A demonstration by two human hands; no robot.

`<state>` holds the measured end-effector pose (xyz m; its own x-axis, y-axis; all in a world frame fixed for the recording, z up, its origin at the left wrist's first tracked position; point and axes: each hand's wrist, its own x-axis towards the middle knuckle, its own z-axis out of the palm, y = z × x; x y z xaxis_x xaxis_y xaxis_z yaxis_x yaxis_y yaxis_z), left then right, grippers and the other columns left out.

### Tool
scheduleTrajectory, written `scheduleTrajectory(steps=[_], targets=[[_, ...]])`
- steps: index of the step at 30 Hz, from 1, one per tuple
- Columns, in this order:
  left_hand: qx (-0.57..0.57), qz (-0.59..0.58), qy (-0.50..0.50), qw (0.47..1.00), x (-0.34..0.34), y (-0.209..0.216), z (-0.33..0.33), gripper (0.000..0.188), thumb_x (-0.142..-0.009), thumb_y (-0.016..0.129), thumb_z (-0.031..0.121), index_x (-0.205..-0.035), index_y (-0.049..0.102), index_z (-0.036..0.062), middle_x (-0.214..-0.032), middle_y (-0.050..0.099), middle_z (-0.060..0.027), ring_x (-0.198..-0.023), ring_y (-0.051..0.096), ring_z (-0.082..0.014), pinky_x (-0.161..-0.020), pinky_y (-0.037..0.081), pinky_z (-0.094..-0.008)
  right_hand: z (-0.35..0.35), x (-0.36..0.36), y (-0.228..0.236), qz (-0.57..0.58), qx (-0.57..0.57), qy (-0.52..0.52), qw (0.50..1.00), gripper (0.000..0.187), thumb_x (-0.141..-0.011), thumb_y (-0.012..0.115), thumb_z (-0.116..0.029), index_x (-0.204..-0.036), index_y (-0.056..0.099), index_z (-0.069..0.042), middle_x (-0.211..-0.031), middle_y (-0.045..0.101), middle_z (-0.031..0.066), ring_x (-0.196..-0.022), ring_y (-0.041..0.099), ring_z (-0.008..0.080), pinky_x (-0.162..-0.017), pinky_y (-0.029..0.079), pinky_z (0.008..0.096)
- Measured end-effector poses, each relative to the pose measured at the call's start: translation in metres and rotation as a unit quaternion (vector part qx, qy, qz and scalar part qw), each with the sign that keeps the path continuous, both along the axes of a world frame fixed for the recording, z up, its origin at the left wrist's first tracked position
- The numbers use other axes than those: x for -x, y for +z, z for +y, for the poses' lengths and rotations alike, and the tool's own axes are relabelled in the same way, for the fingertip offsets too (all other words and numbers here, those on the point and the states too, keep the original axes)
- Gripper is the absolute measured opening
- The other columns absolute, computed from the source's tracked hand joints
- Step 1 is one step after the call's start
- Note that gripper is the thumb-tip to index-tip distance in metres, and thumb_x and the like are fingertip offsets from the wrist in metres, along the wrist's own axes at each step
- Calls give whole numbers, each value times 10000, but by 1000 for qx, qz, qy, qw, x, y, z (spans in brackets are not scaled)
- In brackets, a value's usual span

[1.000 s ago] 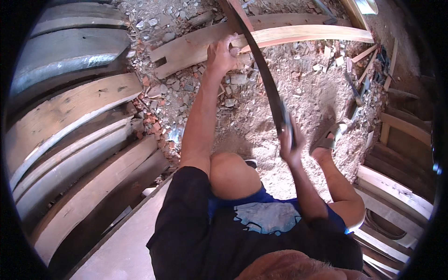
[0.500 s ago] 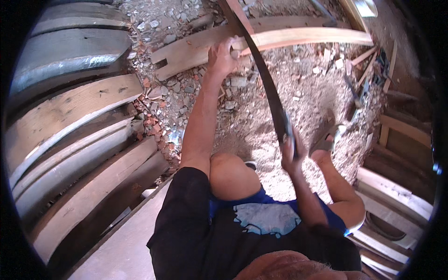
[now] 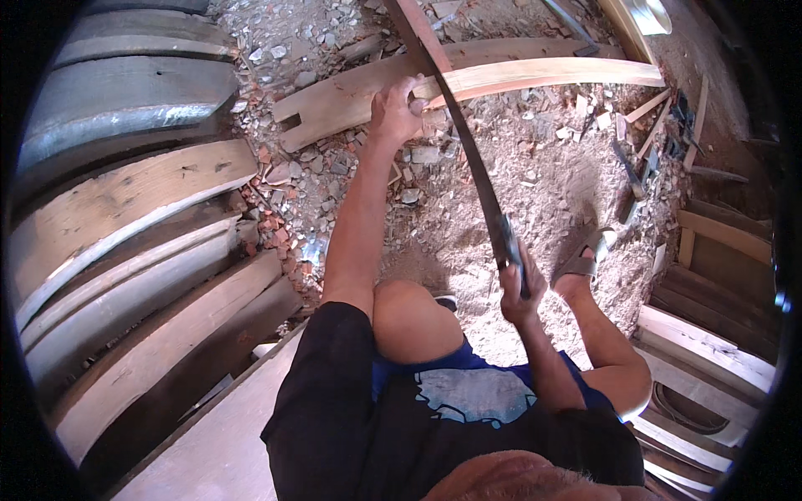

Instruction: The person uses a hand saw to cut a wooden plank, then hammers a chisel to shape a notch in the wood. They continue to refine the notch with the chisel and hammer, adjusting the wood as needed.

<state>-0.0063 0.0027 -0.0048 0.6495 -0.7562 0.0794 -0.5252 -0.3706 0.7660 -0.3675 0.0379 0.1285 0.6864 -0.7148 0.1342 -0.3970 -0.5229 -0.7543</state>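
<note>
My right hand [image 3: 523,290] is closed around the dark handle of a long handsaw [image 3: 476,154]. The saw's narrow blade slants up and away to the left, across a pale wooden strip [image 3: 551,72] near its left end. At that end my left hand [image 3: 396,110] wraps its fingers around the strip, just left of the blade. Beneath the strip lies a wide weathered board [image 3: 330,104] with a notch cut in its left end. A reddish timber [image 3: 415,29] reaches in from the top edge beside the blade; the saw's far tip cannot be made out.
Stacked curved planks [image 3: 134,188] line the left side. More timber [image 3: 706,346] is piled at the lower right. Rubble and wood chips cover the dirt floor [image 3: 468,242]. A hammer-like tool [image 3: 631,171] lies at right, and a long-handled tool [image 3: 572,23] at the far side.
My right hand and the saw have drawn back slightly toward me. My left hand keeps its hold on the strip, and the whole view has shifted a little.
</note>
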Motion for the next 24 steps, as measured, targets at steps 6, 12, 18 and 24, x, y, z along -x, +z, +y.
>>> scheduleTrajectory(steps=[6, 12, 18, 24], targets=[[8, 20, -16, 1000, 0, 11, 3, 506, -851, 771, 75, -1348, 680, 64, -1226, 747, -160, -1133, 725, -311, -960, 569, -394, -121, -206, -53, -169, -19, -2, 985, 433, -1056, 610, -293, -1306, 656, 56, -873, 692, 108, -776, 608, 87, -677, 509, 294], [-47, 59, 11, 997, 3, 21, 1, 540, -854, 826, 158, -1375, 685, 169, -1215, 748, -174, -1115, 724, -325, -989, 560, -402, -38, -38, -30, -90, -98, -31, 991, 472, -1062, 590, -224, -1406, 568, 98, -1116, 719, 194, -996, 678, 229, -852, 547, 353], [-33, -30, -5, 999, 0, 3, -4, 516, -877, 786, 143, -1381, 675, 138, -1166, 752, -202, -1068, 734, -329, -938, 563, -419, -51, -98, -29, -38, -139, -44, 989, 413, -1073, 560, -194, -1411, 577, 42, -1092, 753, 190, -830, 667, 167, -743, 537, 351], [-27, 47, -3, 999, 5, 29, 2, 482, -876, 790, 141, -1349, 699, 117, -1152, 762, -177, -1077, 737, -319, -949, 559, -412, -115, -191, -48, -185, -51, 1, 981, 404, -1049, 630, -282, -1259, 673, 60, -789, 683, 134, -737, 583, 116, -680, 516, 317]])
